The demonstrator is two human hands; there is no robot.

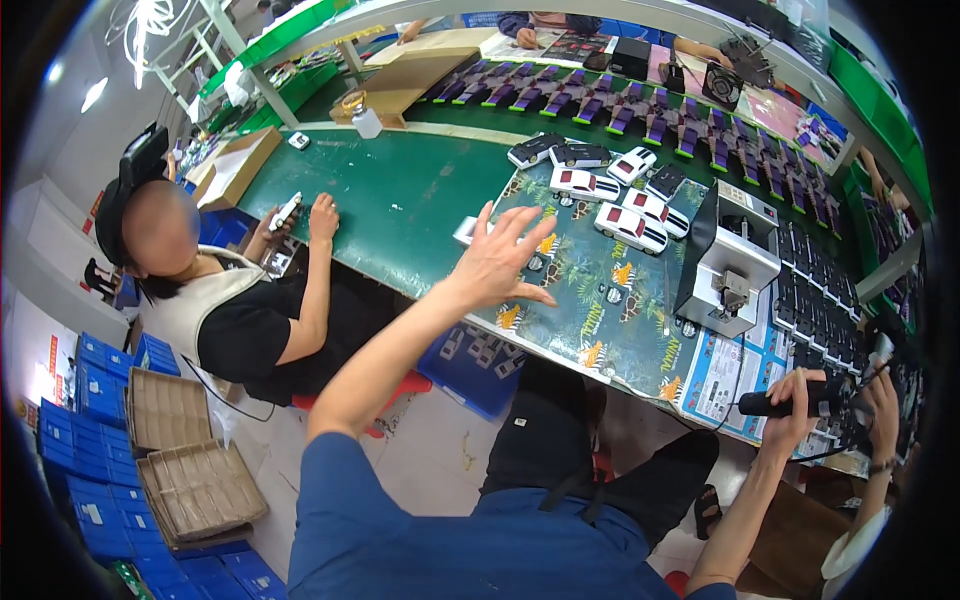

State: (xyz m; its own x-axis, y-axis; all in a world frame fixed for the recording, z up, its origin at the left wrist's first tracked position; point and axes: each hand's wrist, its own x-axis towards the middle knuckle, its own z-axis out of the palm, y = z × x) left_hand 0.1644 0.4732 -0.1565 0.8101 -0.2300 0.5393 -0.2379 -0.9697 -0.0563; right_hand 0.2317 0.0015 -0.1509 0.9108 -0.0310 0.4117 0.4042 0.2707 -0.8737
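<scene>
My left hand (500,262) is stretched out over the left part of the patterned mat (560,310), fingers spread and nothing in its grasp. Just beyond its fingers, partly hidden by them, lies a white toy car (466,230); whether they touch I cannot tell. Several white toy cars with black stripes (632,228) are grouped to the right of that hand, with black toy car parts (580,155) behind them. My right hand (790,412) is wrapped round a black electric screwdriver (768,404) at the bench's front right edge.
A metal fixture (735,265) stands right of the cars. Beyond it are rows of black parts (815,300); purple-and-black pieces (620,108) line the far side. At left a co-worker (240,300) holds a white car (287,213). Another person's hand (880,410) is near my screwdriver.
</scene>
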